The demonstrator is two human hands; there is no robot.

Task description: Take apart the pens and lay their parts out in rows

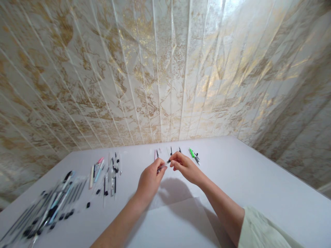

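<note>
Over the middle of the white table, my left hand (150, 177) is closed around a slim pen (162, 166) with a pale, clear-looking barrel. The pen tilts up to the right and ends in a small black part (168, 161). My right hand (184, 167) pinches at that black end with thumb and index finger; whether the black part is a cap or a grip is too small to tell. Just behind my hands lie a pink pen piece (155, 155) and thin dark pen parts (171, 151). A green pen (191, 153) rests beyond my right hand.
At the left, many dark rods and pens (51, 203) lie in a blurred spread, with small black caps (88, 205) near them. More pen parts (112, 175) and light-coloured pens (96, 172) sit closer in. White paper (176, 224) lies in front of me; a gold-patterned curtain (155, 86) hangs behind.
</note>
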